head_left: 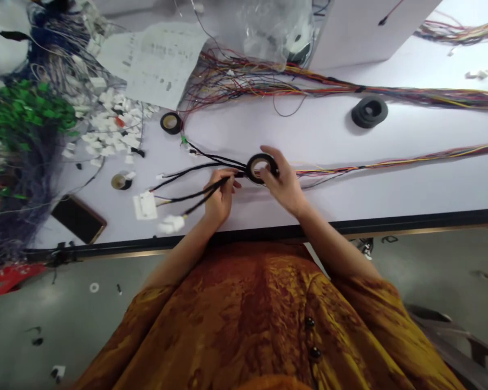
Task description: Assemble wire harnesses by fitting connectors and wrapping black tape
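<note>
Black tape, wound in a roll (pixel 250 165), sits in the grasp of the right hand (pixel 287 181); I see its thumb laid across the hollow core and the forefinger stretched along the far rim, so the roll lies between those fingers, on their side toward the left hand (pixel 218 199); that hand's fingers are closed on the wire harness (pixel 205 191), just beside the roll; from my view the roll covers part of the bundle, though I cannot tell whether the two touch.

Black-wrapped branches fan out past the left hand, some ending at a flat white connector (pixel 145 206) and a blurred white plug (pixel 171 223); beyond the right hand, coloured wires (pixel 366 167) run off along the tabletop (pixel 329 132); farther back I make out a second tape roll (pixel 171 115), a dark stack of rolls (pixel 361 116) and a thicker wire bundle (pixel 337 84); near the left edge a phone (pixel 78 218) lies aslant, with loose white housings (pixel 114 127) heaped behind it.
</note>
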Demonstrator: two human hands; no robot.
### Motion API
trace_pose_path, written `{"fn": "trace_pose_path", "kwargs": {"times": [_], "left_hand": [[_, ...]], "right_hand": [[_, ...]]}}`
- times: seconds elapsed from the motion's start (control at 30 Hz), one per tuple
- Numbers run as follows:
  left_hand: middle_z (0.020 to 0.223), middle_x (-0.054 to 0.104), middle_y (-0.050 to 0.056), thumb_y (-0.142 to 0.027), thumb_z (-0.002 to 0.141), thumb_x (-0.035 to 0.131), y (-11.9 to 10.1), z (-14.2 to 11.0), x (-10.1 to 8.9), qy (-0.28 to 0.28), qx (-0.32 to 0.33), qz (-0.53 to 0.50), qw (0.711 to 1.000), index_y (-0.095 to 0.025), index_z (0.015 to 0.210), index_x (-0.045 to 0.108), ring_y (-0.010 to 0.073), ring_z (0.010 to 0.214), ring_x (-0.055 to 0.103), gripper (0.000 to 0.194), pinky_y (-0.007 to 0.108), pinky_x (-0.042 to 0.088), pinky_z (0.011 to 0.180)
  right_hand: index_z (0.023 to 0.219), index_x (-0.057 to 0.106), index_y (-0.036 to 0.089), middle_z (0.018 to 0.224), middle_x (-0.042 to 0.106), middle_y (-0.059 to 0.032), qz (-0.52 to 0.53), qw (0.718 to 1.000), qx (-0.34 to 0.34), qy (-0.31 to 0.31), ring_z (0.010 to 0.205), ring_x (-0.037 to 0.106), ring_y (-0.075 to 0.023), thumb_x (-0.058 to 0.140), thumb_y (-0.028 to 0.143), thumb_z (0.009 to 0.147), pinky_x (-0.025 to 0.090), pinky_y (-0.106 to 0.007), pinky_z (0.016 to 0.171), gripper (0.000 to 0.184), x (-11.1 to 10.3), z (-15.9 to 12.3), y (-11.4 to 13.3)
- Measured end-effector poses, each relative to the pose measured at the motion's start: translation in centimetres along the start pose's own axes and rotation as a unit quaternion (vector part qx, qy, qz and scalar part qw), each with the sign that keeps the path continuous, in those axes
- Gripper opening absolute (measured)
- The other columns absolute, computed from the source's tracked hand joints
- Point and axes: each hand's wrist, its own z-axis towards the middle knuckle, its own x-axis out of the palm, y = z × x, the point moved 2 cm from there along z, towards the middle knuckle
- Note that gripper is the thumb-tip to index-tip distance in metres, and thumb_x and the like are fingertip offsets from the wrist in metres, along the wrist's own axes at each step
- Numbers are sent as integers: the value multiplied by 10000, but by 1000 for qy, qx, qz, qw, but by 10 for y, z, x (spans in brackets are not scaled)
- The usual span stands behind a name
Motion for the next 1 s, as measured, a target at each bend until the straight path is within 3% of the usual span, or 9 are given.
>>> {"fn": "trace_pose_path", "kwargs": {"times": [0.07, 0.2, 0.33, 0.47, 0.6, 0.7, 0.8, 0.9, 1.0], "left_hand": [[1022, 713, 51, -453, 987, 519, -5, 9, 5, -3, -74, -72, 995, -223, 978, 519, 83, 533, 629, 231, 219, 474, 437], [933, 719, 7, -476, 966, 555, -13, 12, 10, -2, -118, -131, 984, -230, 955, 493, 79, 558, 657, 254, 218, 544, 512], [988, 703, 47, -387, 972, 574, -14, -5, 10, 58, -12, -6, 998, -230, 1029, 600, 161, 859, 721, 169, 323, 603, 776], [1132, 690, 97, -250, 975, 528, -6, -26, 14, 111, 123, 168, 972, -235, 1097, 643, 224, 1041, 683, 168, 360, 576, 835], [1178, 659, 113, -266, 997, 468, 4, -33, 16, 127, 148, 177, 965, -210, 1094, 610, 228, 1105, 651, 180, 352, 554, 850], [1098, 654, 97, -364, 1008, 477, 10, -28, 12, 71, 134, 169, 974, -208, 1002, 610, 210, 1027, 652, 205, 352, 548, 809], [1053, 665, 82, -450, 994, 503, 15, -16, 9, 13, 64, 104, 992, -207, 920, 584, 180, 928, 671, 266, 342, 553, 760], [1012, 702, 64, -505, 977, 508, 15, 1, 12, 8, -54, -29, 998, -211, 928, 521, 102, 622, 655, 298, 247, 504, 517], [740, 676, -11, -548, 938, 553, 9, 18, 16, 9, -124, -81, 989, -219, 910, 505, 70, 389, 531, 334, 203, 380, 366]], "right_hand": [[1451, 423, 210, 1248, 611, -143, -50, 998, -37, -28, 1149, 597, -264, 467, 271, 948, 535, -408, 944, 509, 8, -34, -2], [1420, 496, 198, 1202, 632, -150, -61, 996, -50, 34, 949, 644, -223, 432, 235, 958, 564, -376, 835, 468, 21, -64, -5], [1120, 674, 194, 1086, 680, -103, -58, 997, -52, 2, 886, 631, -187, 443, 272, 980, 518, -330, 821, 281, -5, -21, 4], [884, 687, 166, 866, 692, -65, -140, 971, -31, 191, 815, 615, -196, 632, 304, 866, 465, -310, 763, 150, -6, 42, 19], [921, 667, 154, 910, 687, -103, -247, 926, -42, 282, 853, 611, -241, 745, 207, 706, 432, -319, 722, 235, 19, 78, 26], [986, 647, 164, 919, 678, -85, -220, 944, -28, 244, 805, 585, -203, 673, 177, 737, 434, -304, 701, 251, 21, 89, 14], [1099, 616, 145, 880, 652, -58, -153, 978, 36, 134, 760, 570, -182, 565, 157, 782, 471, -310, 708, 321, -2, 79, -8], [1284, 536, 160, 1003, 658, -73, -92, 995, 6, 37, 875, 618, -207, 474, 148, 828, 518, -365, 819, 460, -27, 41, -19], [1409, 457, 196, 1276, 613, -135, -82, 995, -48, -23, 1137, 605, -268, 461, 223, 903, 502, -445, 979, 507, -30, -8, -15]]}}
